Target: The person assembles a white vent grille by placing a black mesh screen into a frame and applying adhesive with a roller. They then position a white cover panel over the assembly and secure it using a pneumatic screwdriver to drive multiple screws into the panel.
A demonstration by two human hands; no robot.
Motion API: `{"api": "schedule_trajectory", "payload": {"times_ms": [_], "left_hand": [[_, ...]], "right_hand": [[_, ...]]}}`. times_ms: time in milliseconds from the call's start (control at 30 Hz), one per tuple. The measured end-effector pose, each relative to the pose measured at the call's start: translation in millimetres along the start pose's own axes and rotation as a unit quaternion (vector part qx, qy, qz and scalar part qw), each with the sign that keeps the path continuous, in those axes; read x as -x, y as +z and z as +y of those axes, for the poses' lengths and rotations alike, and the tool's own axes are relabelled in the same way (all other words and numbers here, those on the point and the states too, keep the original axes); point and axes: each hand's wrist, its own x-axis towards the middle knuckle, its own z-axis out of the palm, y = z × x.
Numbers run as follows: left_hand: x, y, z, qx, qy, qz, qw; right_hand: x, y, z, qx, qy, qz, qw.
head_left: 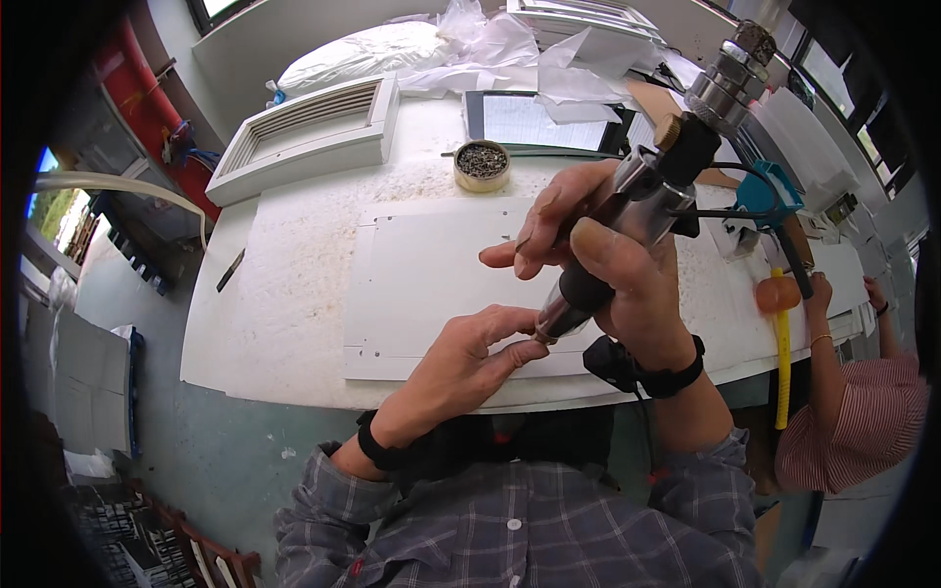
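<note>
My right hand point(627, 265) is wrapped round an air screwdriver point(642, 191), a metal and black power tool held at a slant, with its fitting end up at the upper right. Its nose points down and left, toward the white panel point(431, 284) on the table. At that nose, the thumb and index finger of my left hand point(470, 363) pinch together; whether a small screw sits between them is hidden. Several small screws or holes dot the panel's edges. Beyond the panel stands a round tin point(481, 167) full of small dark screws.
A white louvred frame point(304, 132) lies at the back left of the table point(294, 343), and a dark pen-like tool point(230, 270) at its left. Behind are a framed dark panel point(544, 120) and plastic sheeting point(480, 44). At right, a co-worker in a striped shirt point(863, 421) stands near a yellow hose point(783, 363).
</note>
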Motion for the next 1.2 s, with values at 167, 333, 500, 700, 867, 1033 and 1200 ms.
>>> {"api": "schedule_trajectory", "payload": {"times_ms": [167, 333, 500, 700, 867, 1033, 1200], "left_hand": [[0.3, -3.9, 3.9, 0.110, -0.051, -0.095, 0.988], [-3.5, 12.6, 16.0, 0.037, -0.038, -0.004, 0.999], [-11.3, 28.3, 10.0, -0.057, -0.024, 0.077, 0.995], [-19.7, 35.3, 23.6, -0.224, 0.024, 0.091, 0.970], [-28.1, 3.0, 44.8, -0.315, 0.013, 0.025, 0.949], [-85.7, -43.9, -2.9, -0.449, 0.026, 0.061, 0.891], [-104.1, -35.9, -32.7, -0.521, 0.030, 0.024, 0.852]], "right_hand": [[6.3, -3.6, 0.2, -0.070, 0.013, 0.012, 0.997], [10.1, -13.0, 9.7, -0.067, -0.020, 0.055, 0.996], [15.9, -25.9, 18.7, -0.069, -0.082, 0.107, 0.988], [22.0, -26.1, 8.7, -0.064, -0.063, 0.233, 0.968], [34.8, -61.9, 0.7, -0.162, -0.025, 0.207, 0.965], [38.4, -92.8, -9.7, -0.162, -0.034, 0.228, 0.959], [52.3, -119.5, -21.4, -0.134, -0.052, 0.241, 0.960]]}}
